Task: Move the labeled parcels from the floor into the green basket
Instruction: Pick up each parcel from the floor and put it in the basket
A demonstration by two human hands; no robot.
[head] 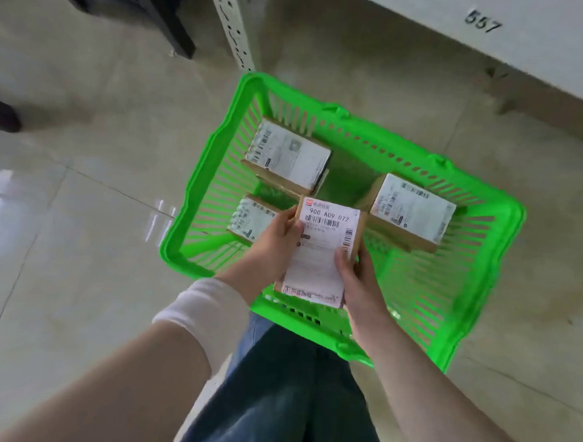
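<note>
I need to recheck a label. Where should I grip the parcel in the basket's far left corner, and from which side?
Come straight down from above, since the walls of the green basket block its sides. The far-left parcel lies flat, label up, raised on another box, so probably pinch across its two long brown edges, near and far.

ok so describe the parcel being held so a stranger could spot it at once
Find the green basket on the tiled floor. Above its near side, the left hand and right hand hold one parcel up. Unlike the three parcels lying inside, its label reads 900 A09 072.
</note>
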